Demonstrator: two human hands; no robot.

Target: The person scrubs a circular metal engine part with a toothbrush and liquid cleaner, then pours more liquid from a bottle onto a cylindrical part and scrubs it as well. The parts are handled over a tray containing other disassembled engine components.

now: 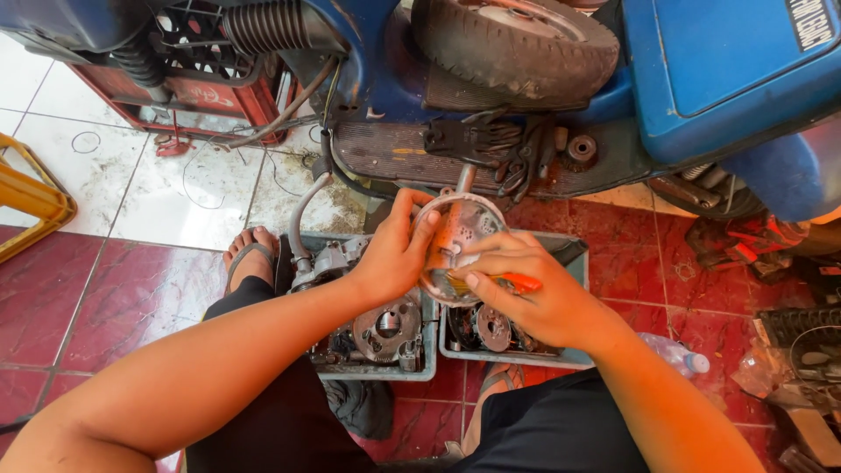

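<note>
Step in hand, as judged: cleaning the inside of a round metal housing [457,238]. The left hand [394,258] has its grip clamped on the housing rim at 9 o'clock, holding it above two grey trays [420,372] of engine parts on the floor. The right hand [534,293], at 4 o'clock, has its grip closed on an orange-handled tool [517,282] whose tip enters the housing. The next move probably calls for a steady hold and short strokes inside.
</note>
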